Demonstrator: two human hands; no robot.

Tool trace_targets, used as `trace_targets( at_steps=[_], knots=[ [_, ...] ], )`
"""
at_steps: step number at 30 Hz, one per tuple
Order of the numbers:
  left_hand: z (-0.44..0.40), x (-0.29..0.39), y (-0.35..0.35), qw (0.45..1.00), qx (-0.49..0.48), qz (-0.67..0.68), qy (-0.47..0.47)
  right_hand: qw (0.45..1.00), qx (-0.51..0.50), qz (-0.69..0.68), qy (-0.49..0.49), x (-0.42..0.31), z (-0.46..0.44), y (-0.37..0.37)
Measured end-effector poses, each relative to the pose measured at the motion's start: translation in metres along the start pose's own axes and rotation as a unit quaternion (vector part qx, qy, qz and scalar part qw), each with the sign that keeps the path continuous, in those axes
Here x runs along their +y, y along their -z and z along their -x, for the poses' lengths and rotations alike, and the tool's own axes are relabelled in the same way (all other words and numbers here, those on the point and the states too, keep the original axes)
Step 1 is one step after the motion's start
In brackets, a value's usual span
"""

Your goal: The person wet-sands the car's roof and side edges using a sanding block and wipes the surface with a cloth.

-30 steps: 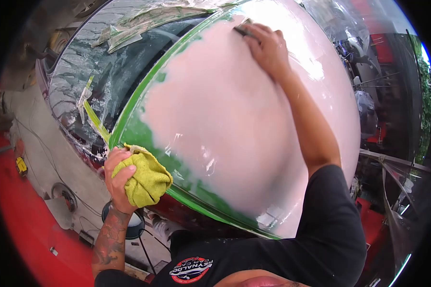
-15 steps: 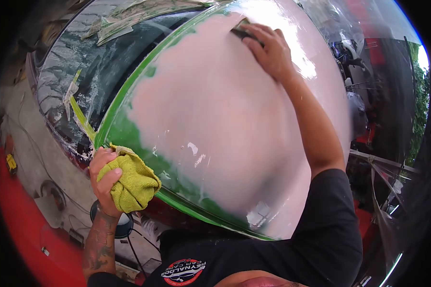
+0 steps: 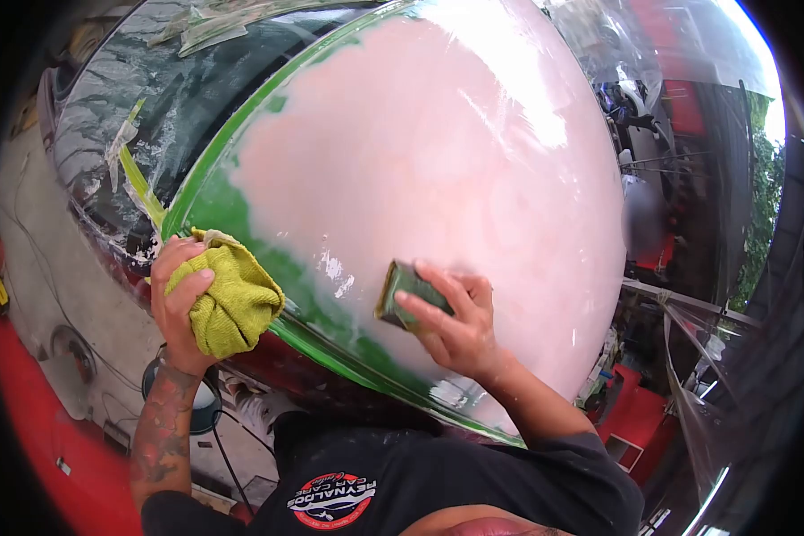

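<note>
A car roof [image 3: 366,161] fills the middle of the head view, pale pink over most of its wet surface with green along its edges. My right hand [image 3: 464,326] grips a dark green sanding block [image 3: 413,293], which rests on the lower middle of the roof. My left hand [image 3: 177,299] is at the roof's near left corner, its fingers wrapped round a bunched yellow-green cloth [image 3: 237,304]. The cloth lies against the green edge.
Left of the roof is a streaked windshield [image 3: 165,107] with a loose yellow-green tape strip [image 3: 140,186]. A dark bucket [image 3: 207,406] and cables stand on the floor below. Clear plastic sheeting [image 3: 701,375] hangs at the right.
My right hand has swept the sanding block from the far end of the roof toward me. My left hand keeps its hold on the cloth at the corner.
</note>
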State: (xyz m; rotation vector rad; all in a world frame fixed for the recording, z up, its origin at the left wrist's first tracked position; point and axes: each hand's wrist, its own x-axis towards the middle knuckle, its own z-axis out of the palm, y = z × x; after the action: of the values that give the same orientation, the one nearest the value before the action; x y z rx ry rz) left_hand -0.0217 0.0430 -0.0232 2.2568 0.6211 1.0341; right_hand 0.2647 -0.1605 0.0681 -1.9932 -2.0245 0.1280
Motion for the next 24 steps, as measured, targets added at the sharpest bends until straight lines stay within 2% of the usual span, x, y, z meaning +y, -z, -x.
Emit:
trace_targets(
  at_steps=[1,3,5,8,9,11,14,15,16,17,18,21,23,24],
  knots=[
    [-0.001,0.0,0.001,1.0,-0.003,0.002,-0.001,1.0,-0.001,0.001,-0.001,0.01,0.0,0.0],
    [0.001,0.002,0.0,1.0,-0.012,0.01,0.001,0.996,-0.007,0.01,0.089,0.046,-0.019,0.007],
    [0.001,0.001,-0.001,1.0,0.017,0.007,0.005,0.998,0.034,0.013,0.059,0.102,-0.075,0.01],
    [0.006,-0.001,0.003,1.0,-0.005,-0.007,0.018,0.994,0.104,0.029,-0.026,0.219,-0.167,0.008],
    [0.007,-0.001,0.004,0.999,-0.023,-0.006,0.025,0.985,0.103,0.069,-0.12,0.263,-0.197,0.008],
    [0.006,0.001,0.002,0.999,-0.012,0.002,0.033,0.957,0.134,0.076,-0.245,0.337,-0.243,0.0],
    [0.005,0.0,0.004,1.0,-0.012,0.012,0.024,0.945,0.114,0.143,-0.27,0.322,-0.246,-0.003],
    [0.004,-0.002,0.002,1.0,-0.002,0.006,0.014,0.966,0.113,0.098,-0.21,0.305,-0.227,-0.001],
    [0.003,-0.002,0.0,1.0,0.009,0.001,0.008,0.977,0.115,0.089,-0.159,0.269,-0.203,0.001],
    [0.002,0.0,-0.001,1.0,0.017,0.009,0.015,0.979,0.105,0.071,-0.157,0.215,-0.173,0.004],
    [-0.001,0.0,-0.001,1.0,0.016,0.011,0.007,0.987,0.106,0.064,-0.099,0.172,-0.141,0.005],
    [0.001,0.0,0.001,1.0,-0.001,0.014,0.001,0.995,0.04,0.034,-0.089,0.056,-0.039,0.007],
    [0.0,0.0,0.0,1.0,-0.001,0.009,0.0,0.999,0.011,0.009,-0.049,0.014,0.011,0.009],
    [0.0,-0.001,0.0,1.0,-0.002,0.01,0.0,0.999,0.01,0.009,-0.051,0.022,0.013,0.009]
  ],
)
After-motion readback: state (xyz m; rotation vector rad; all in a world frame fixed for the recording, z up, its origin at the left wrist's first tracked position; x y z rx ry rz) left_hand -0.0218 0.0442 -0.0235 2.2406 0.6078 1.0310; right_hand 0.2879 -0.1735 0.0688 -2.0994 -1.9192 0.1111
